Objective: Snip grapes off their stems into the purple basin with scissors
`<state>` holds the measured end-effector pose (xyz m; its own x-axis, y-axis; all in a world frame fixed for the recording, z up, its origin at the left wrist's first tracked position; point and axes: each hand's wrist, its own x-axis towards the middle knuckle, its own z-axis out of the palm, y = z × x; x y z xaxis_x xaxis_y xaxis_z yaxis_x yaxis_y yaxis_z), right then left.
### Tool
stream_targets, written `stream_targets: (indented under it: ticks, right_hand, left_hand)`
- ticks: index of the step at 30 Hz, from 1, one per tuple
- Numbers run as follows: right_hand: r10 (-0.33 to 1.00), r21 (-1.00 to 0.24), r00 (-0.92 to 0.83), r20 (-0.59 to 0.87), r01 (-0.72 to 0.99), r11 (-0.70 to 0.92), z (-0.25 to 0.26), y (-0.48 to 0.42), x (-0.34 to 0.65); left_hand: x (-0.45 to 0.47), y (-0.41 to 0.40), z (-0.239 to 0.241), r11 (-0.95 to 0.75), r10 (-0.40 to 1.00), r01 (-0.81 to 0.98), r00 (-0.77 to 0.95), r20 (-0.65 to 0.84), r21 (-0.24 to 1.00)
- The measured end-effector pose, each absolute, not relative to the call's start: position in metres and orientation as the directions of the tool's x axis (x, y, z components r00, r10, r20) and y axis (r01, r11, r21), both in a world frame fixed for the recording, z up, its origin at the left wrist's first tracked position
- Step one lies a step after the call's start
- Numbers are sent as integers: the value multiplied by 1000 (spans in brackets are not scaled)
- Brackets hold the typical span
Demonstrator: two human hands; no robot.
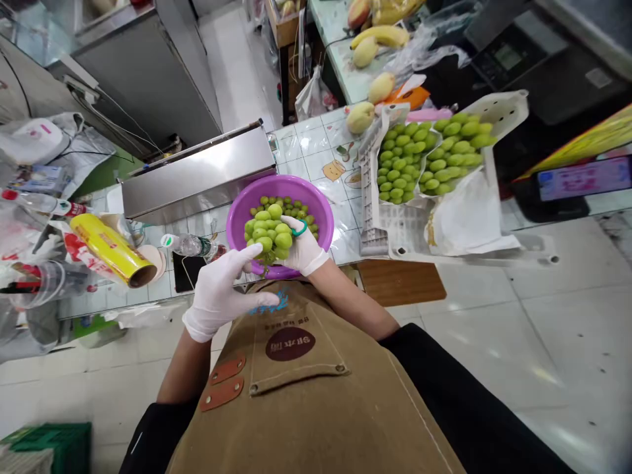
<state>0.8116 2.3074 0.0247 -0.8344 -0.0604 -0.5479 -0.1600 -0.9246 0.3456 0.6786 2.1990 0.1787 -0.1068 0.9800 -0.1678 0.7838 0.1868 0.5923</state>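
Note:
A bunch of green grapes [269, 230] is held above a purple basin [241, 197], its stem end pointing toward my apron. My right hand [306, 250], in a white glove, grips the bunch from the right side; some of its fingers are hidden behind the grapes. A teal loop [299, 229] sits at these fingers, and I cannot make out what it belongs to. My left hand [222, 286], also gloved, has its thumb and forefinger spread apart, the forefinger's tip at the bunch's left edge. Loose green grapes [296, 209] lie inside the basin.
A white plastic crate [370, 217] with bunches of green grapes stands to the right. Left of the basin are a long steel box [197, 171], a plastic bottle [190, 245] and a yellow film roll [111, 249]. Melons [360, 117] and bananas [382, 36] lie farther back.

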Motion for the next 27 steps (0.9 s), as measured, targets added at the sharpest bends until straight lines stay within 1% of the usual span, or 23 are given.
stream_targets:
  ticks: [2,4,7,10,12,13,15,16,17,18,19,20,22,23,25,27]
  right_hand:
    - [-76,341,-833,-548,-140,-930,26,2308,812]
    - [-107,350,-821,-560,-118,-929,27,2310,812]
    - [-156,348,-792,-590,-75,-934,24,2315,815]
    - [-151,273,-775,-614,-29,-962,16,2317,822]
    - [-91,174,-749,-656,-32,-984,12,2315,830]
    - [-34,100,-718,-695,-49,-994,12,2313,836]
    - [139,-104,-634,-760,-93,-990,15,2310,852]
    - [236,-216,-608,-758,-108,-970,19,2309,861]
    - [323,-323,-608,-725,-114,-939,24,2308,871]
    - [377,-408,-646,-664,-110,-906,30,2308,881]
    - [385,-469,-713,-586,-89,-879,37,2308,890]
    - [357,-514,-787,-504,-58,-856,44,2308,897]
    - [236,-584,-899,-369,27,-811,57,2310,905]
    - [180,-625,-928,-327,70,-777,61,2311,906]
    - [128,-724,-946,-299,138,-676,68,2312,901]
    - [155,-810,-937,-314,179,-559,70,2312,892]
  left_hand:
    - [686,2205,176,127,991,861,-96,-88,492]
    - [691,2214,169,118,992,885,-124,-16,451]
    - [690,2231,157,199,973,845,-231,5,497]
    - [683,2249,147,355,915,743,-402,-47,568]
    - [678,2258,143,446,860,660,-503,-87,604]
    - [676,2262,141,480,835,617,-540,-109,623]
    - [674,2267,140,531,790,537,-593,-155,655]
    - [673,2268,140,548,774,504,-608,-177,668]
    - [673,2269,140,561,761,480,-619,-193,675]
    - [673,2269,141,574,750,466,-630,-203,673]
    - [672,2269,141,585,740,463,-640,-205,666]
    - [672,2269,142,593,734,467,-647,-204,656]
    - [671,2267,143,601,733,493,-654,-188,629]
    - [671,2266,143,598,738,512,-652,-174,616]
    - [670,2264,142,589,749,543,-645,-152,598]
    - [672,2264,142,587,754,562,-642,-140,583]
